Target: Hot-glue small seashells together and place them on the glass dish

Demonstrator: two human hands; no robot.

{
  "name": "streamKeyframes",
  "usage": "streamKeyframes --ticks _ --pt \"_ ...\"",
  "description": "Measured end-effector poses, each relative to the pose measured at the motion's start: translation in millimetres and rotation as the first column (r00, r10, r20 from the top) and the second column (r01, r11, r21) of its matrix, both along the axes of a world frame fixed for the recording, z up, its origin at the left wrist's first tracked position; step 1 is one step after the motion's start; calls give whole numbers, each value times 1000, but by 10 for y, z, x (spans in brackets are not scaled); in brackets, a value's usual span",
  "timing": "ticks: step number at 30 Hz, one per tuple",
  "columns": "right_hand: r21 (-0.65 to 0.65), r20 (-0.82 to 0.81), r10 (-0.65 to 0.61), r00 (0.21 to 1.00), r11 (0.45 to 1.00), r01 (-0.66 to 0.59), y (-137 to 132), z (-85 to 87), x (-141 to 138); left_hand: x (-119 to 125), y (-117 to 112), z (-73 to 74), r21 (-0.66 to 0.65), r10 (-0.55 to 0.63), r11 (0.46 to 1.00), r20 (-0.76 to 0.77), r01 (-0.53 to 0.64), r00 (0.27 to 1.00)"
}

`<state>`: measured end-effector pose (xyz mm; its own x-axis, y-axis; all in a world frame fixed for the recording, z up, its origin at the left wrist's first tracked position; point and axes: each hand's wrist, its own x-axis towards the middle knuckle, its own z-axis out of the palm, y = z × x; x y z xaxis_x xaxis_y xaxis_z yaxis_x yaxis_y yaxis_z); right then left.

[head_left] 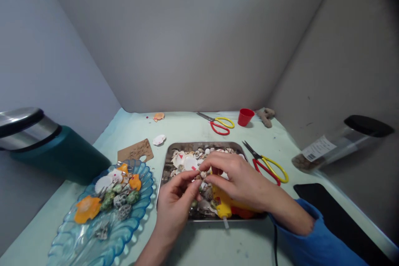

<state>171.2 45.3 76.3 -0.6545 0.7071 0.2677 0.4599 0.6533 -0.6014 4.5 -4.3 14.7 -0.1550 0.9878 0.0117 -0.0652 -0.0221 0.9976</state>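
Head view: shells (190, 163) are heaped in a metal tray (215, 145) on the bench (246, 247), its raised rim presumably keeping them from scattering.
Left hand (174, 201): held above the tray, thumb and forefinger nearly closed, the other fingers curled.
Right hand (238, 176): brought in opposite, palm down, thumb and forefinger narrowly parted.
Fingertip piece: something tiny and brownish is seen where both hands meet; whether it is gripped cannot be told.
Glue gun (222, 205): laid in the tray's near right part under the right hand, likely for easy reach.
Blue plate (70, 235): set at left with orange and white shells, perhaps kept apart from the loose ones.
Right scissors (257, 157): laid beside the tray, handles turned near, which would suit a right-hand pickup.
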Motion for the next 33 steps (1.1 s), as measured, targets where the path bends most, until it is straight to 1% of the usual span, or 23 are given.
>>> streamKeyframes --ticks 3,7,13,19,26,33 --pt "12 26 2 1000 1000 -2 -4 13 8 -4 -21 -11 23 15 1000 -81 -13 997" --pt "40 62 -9 998 999 6 -6 32 22 -13 -49 -23 89 45 996 -190 -29 981" --pt "52 98 -12 995 999 7 3 52 54 -23 -71 -38 135 49 991 -267 -13 962" --pt "59 105 -8 994 998 2 8 56 57 -19 -74 -38 151 35 988 -289 9 957" --pt "104 109 13 994 994 -24 10 35 59 -8 -76 -6 171 30 985 -243 12 970" --pt "149 143 25 989 988 -47 -3 39 49 -14 -79 -32 135 41 991 -230 -9 972"
